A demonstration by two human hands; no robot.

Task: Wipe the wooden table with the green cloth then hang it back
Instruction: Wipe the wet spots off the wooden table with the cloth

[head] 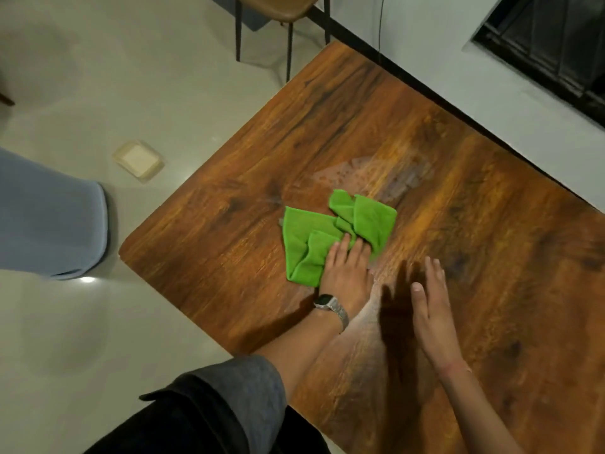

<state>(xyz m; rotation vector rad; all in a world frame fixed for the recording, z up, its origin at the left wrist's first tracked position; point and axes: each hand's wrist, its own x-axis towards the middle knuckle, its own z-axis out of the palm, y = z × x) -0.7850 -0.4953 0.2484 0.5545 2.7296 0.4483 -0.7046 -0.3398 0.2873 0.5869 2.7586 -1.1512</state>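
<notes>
left hand flat, fingers together, pressing green cloth mid-frame to wipe wooden table | right hand straight-fingered, empty, lower right, probably steadying

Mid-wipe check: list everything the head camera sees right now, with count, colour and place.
table: one, brown wood, centre to right
cloth: one, green, crumpled mid-table
wet streak: one, pale, beyond the cloth
tray: one, cream, on the floor at left
chair: one, tan seat, black legs, top
window grille: one, black, upper right
watch: one, silver, left wrist
left hand: fingers pressing the cloth
right hand: flat, off the cloth
</notes>
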